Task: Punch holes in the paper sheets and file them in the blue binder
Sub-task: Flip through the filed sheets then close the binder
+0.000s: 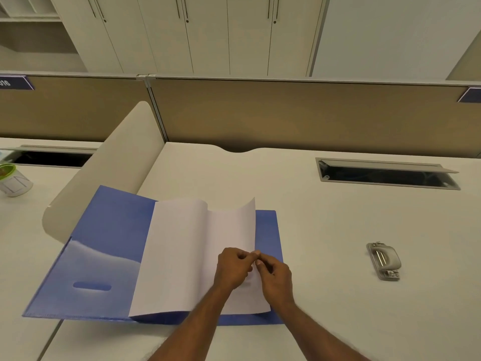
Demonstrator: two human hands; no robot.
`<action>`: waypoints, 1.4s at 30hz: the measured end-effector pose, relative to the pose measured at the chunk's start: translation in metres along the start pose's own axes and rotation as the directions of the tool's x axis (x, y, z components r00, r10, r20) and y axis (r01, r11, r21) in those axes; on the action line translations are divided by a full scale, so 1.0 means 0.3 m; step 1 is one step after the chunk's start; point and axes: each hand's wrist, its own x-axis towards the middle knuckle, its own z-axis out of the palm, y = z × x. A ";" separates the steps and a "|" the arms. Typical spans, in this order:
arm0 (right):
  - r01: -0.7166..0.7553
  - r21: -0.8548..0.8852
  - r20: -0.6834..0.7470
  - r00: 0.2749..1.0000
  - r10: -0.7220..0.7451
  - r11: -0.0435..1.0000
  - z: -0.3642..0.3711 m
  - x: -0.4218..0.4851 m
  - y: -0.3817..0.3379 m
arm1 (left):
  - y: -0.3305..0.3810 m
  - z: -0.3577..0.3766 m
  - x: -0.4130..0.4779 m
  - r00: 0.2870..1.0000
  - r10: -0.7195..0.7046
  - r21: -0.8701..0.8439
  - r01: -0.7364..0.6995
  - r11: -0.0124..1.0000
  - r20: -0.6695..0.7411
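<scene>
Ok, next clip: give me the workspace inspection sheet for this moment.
Surface: pale desk, mostly bare.
Job's things: blue binder lying open; paper sheets on it, top one curling up; hole punch apart at right.
Clutter: green-rimmed cup on the neighbouring desk.
Hands: left hand and right hand pinch a sheet's edge together.
Cables: some in the open desk hatch.
Surroundings: partition, cabinets.

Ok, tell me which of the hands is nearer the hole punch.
Right. The right hand works at the paper sheets on the blue binder, with bare desk between it and the hole punch off to its right. The left hand sits just beyond it, farther away.
</scene>
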 end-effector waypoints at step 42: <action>-0.284 0.069 0.094 0.956 0.277 0.956 -0.018 0.049 0.031 | 0.006 -0.178 -0.035 0.956 -0.103 -0.022 0.101 0.995 -0.273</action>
